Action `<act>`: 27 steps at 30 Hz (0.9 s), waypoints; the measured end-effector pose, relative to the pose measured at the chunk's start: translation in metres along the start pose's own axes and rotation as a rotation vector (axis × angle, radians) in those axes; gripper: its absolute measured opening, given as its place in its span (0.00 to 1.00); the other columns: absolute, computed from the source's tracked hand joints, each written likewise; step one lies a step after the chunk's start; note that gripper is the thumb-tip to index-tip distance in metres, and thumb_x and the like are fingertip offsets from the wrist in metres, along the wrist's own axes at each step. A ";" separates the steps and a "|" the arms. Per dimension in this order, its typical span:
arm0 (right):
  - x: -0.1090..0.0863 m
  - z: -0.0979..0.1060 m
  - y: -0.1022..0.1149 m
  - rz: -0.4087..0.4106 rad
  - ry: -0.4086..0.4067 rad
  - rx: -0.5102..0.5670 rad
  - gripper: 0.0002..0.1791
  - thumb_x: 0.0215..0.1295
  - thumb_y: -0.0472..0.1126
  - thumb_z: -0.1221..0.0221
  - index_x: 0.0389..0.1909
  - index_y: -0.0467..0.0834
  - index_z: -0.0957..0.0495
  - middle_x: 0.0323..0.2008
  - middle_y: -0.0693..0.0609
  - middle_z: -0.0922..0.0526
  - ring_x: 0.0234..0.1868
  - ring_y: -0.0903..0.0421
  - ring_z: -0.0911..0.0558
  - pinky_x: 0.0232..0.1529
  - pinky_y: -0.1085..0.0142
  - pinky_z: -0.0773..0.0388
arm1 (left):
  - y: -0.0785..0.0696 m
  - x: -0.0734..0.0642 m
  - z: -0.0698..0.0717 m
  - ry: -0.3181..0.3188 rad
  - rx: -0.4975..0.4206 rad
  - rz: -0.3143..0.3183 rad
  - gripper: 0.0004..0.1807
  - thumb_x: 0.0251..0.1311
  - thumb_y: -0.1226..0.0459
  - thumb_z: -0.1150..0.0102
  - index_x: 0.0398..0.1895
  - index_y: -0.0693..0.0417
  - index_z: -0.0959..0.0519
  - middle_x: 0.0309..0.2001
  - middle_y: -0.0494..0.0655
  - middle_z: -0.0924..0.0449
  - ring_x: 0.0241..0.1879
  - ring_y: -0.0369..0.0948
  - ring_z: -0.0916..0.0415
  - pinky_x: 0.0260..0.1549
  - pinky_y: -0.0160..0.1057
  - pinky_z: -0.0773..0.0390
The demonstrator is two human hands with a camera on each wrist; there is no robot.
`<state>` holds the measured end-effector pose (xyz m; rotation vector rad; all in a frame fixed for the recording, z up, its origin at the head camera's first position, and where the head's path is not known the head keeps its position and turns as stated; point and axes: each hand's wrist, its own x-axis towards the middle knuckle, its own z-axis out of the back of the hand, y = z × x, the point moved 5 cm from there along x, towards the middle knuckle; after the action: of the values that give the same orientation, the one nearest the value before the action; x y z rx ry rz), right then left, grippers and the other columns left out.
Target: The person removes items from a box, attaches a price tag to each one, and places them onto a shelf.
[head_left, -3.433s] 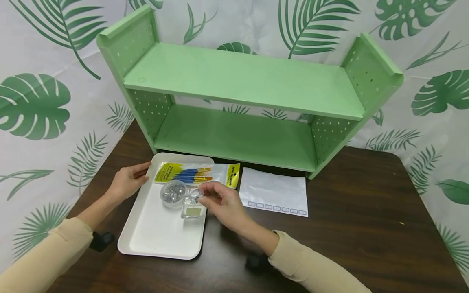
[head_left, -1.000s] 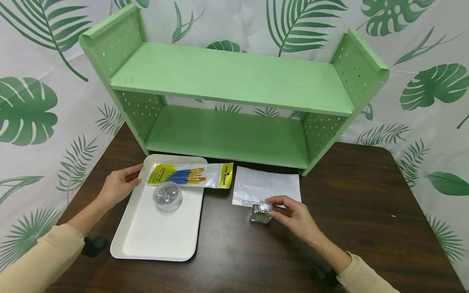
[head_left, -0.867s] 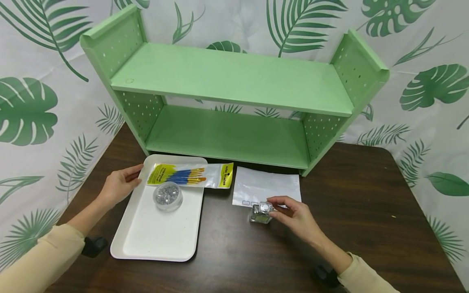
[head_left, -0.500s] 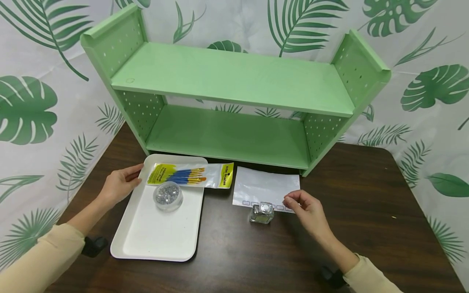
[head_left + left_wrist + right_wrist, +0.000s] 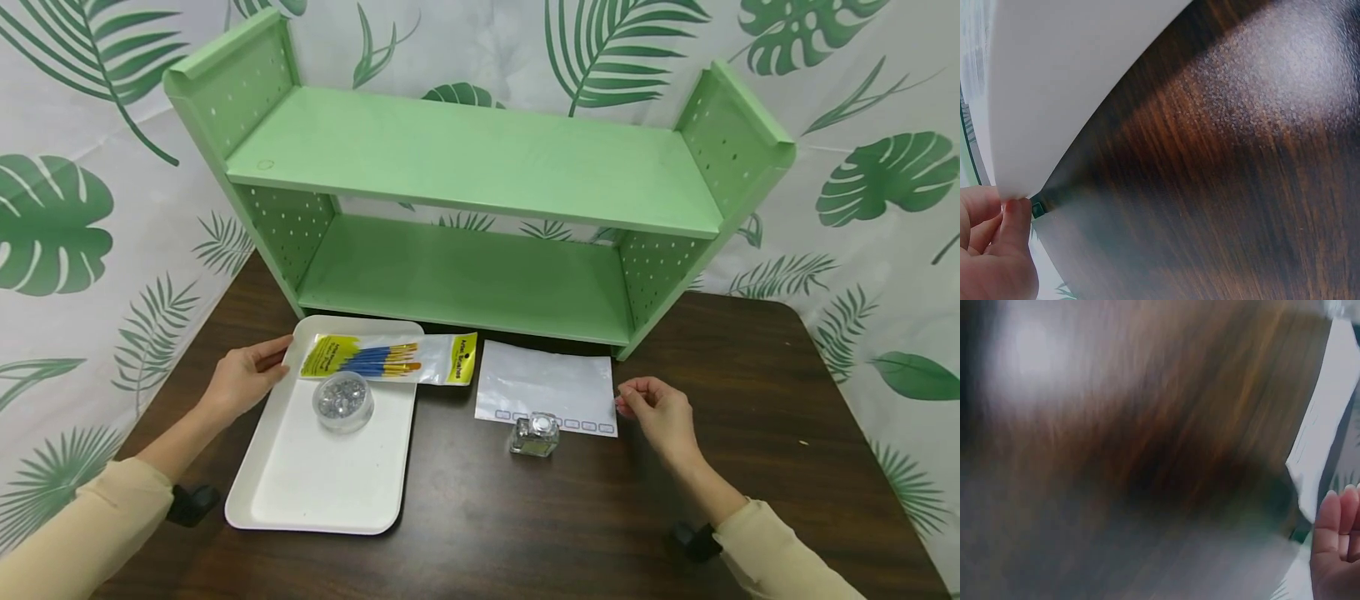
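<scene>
- Closest to me, the brown table [image 5: 465, 542], and on it the white tray [image 5: 330, 492]: shallow, round-cornered, smooth, lying flat.
- Next, just right of the tray, the little clear bottle [image 5: 533, 442], upright and glassy, with a chunky see-through top. It's down on the tabletop, by the sheet's near edge; whether the two touch, I can't tell.
- Here's my right hand [image 5: 663, 417], fingers loosely bent beside the sheet's right edge, carrying nothing I can see. I'd call this the bottle set down and released; a next move would call for a fresh reach, left hand keeping the tray steady.
- Inside the tray, the round tub [image 5: 343, 402], clear-walled, packed with glinting silvery bits.
- Out on the tray's left edge, my left hand [image 5: 243, 379]: thumb and fingers pinching the rim.
- Further, the white sheet [image 5: 547, 379], a row of little boxes printed along its near edge.
- Brush packet [image 5: 386, 362] now, blue handles, yellow ends, poking past the tray's right rim.
- Behind everything, the green shelf [image 5: 465, 158].
</scene>
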<state>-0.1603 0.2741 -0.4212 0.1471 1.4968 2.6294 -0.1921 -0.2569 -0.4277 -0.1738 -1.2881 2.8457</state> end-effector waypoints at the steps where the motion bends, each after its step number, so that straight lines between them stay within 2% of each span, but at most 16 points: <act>1: 0.003 0.001 -0.002 -0.013 0.003 -0.002 0.10 0.66 0.30 0.47 0.41 0.25 0.24 0.30 0.37 0.17 0.26 0.68 0.20 0.30 0.73 0.19 | 0.000 0.000 0.000 -0.001 0.000 0.000 0.26 0.63 0.74 0.50 0.65 0.73 0.39 0.59 0.73 0.34 0.55 0.62 0.29 0.41 0.40 0.20; 6: 0.017 0.001 -0.012 -0.066 0.052 -0.035 0.12 0.67 0.30 0.48 0.45 0.24 0.25 0.31 0.37 0.17 0.27 0.67 0.21 0.31 0.71 0.18 | 0.002 0.000 0.000 -0.002 -0.004 0.006 0.26 0.63 0.74 0.51 0.65 0.73 0.39 0.59 0.73 0.34 0.56 0.62 0.29 0.41 0.39 0.20; 12: 0.028 -0.005 -0.018 -0.098 0.101 -0.176 0.14 0.63 0.33 0.43 0.46 0.28 0.24 0.33 0.38 0.18 0.29 0.62 0.21 0.29 0.69 0.18 | 0.004 -0.001 0.000 -0.003 -0.006 0.019 0.26 0.64 0.74 0.51 0.65 0.72 0.39 0.60 0.73 0.34 0.56 0.61 0.29 0.42 0.40 0.21; 27: 0.042 -0.011 -0.020 -0.103 0.065 -0.340 0.12 0.60 0.36 0.40 0.40 0.31 0.23 0.28 0.43 0.20 0.20 0.59 0.25 0.20 0.69 0.26 | 0.002 0.000 0.000 -0.021 0.015 -0.007 0.26 0.63 0.74 0.50 0.64 0.71 0.38 0.58 0.72 0.32 0.55 0.61 0.28 0.42 0.42 0.20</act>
<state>-0.2021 0.2808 -0.4423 -0.0449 1.0189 2.7766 -0.1922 -0.2583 -0.4294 -0.1388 -1.2686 2.8580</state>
